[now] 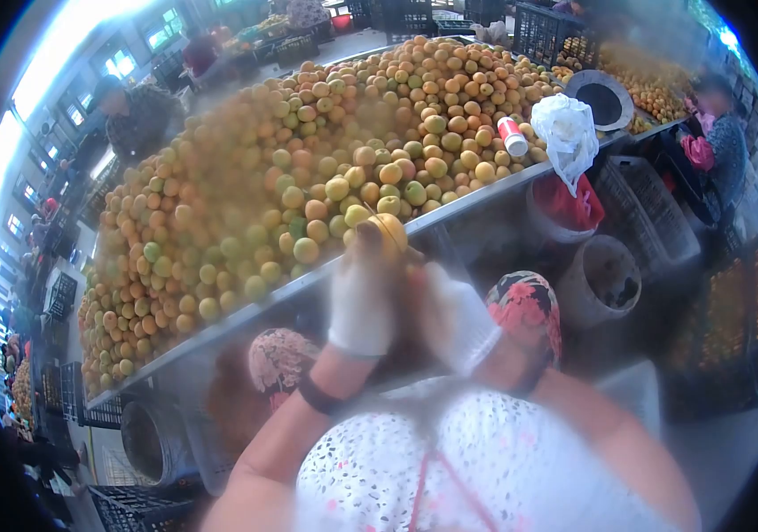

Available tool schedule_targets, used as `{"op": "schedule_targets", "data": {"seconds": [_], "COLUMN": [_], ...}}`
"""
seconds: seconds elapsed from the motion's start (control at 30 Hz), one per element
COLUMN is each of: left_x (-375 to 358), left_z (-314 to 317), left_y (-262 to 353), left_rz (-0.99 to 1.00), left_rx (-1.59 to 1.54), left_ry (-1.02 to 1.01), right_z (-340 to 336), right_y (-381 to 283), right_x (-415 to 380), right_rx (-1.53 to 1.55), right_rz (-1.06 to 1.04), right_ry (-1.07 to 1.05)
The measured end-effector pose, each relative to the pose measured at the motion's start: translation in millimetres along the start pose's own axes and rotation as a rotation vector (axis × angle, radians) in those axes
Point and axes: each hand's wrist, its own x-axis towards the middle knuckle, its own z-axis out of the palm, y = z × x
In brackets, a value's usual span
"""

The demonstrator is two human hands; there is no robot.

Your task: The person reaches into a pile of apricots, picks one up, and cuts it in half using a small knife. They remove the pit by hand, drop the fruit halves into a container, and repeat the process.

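A round yellow-orange fruit, much like an apricot (391, 232), sits at the fingertips of my left hand (364, 297), which wears a white glove with brown-stained fingers. Those fingers are closed on the fruit at the near edge of the heap. A thin dark line crosses the fruit's top. Close beside it is my right hand (457, 315), also in a white glove, its fingers curled in toward the left hand. A small reddish spot shows between the hands; what the right fingers grip I cannot tell. The heap of fruit (308, 208) spreads over the table just beyond both hands.
A metal table edge (476, 197) runs before me. On the right are a white plastic bag (565, 133), a red-and-white cup (512, 137), a bucket (600, 279) and a grey crate (649, 213). Other people work at left and right. A bin (153, 441) stands lower left.
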Motion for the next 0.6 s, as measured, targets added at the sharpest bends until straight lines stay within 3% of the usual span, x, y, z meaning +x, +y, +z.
{"op": "schedule_targets", "data": {"seconds": [0.03,0.1,0.2,0.33,0.43,0.5,0.6], "left_x": [-0.2,1.2,-1.9,-0.7,0.1,-4.9,-5.7], "left_z": [0.3,3.3,14.9,10.1,14.9,24.8,33.7], "left_y": [-5.8,-3.2,9.6,2.5,-8.9,-2.1,-0.4], "left_rz": [-0.188,-0.192,0.079,0.054,-0.016,-0.206,-0.239], "left_rx": [-0.257,-0.221,-0.007,0.048,-0.131,-0.286,-0.186], "left_ry": [-0.025,-0.034,-0.080,-0.030,-0.009,-0.027,0.032], "right_z": [1.2,0.0,-2.8,2.4,9.3,18.9,15.2], "right_y": [0.5,2.8,5.3,0.0,5.6,29.1,32.3], "right_x": [0.3,1.4,-0.5,-0.7,0.0,-0.9,-5.0], "right_rx": [-0.026,-0.051,-0.039,0.064,0.074,0.036,-0.092], "right_rz": [0.003,0.004,0.002,0.010,0.006,0.016,0.051], "right_ry": [0.027,0.033,0.039,0.039,0.071,0.060,0.036]}}
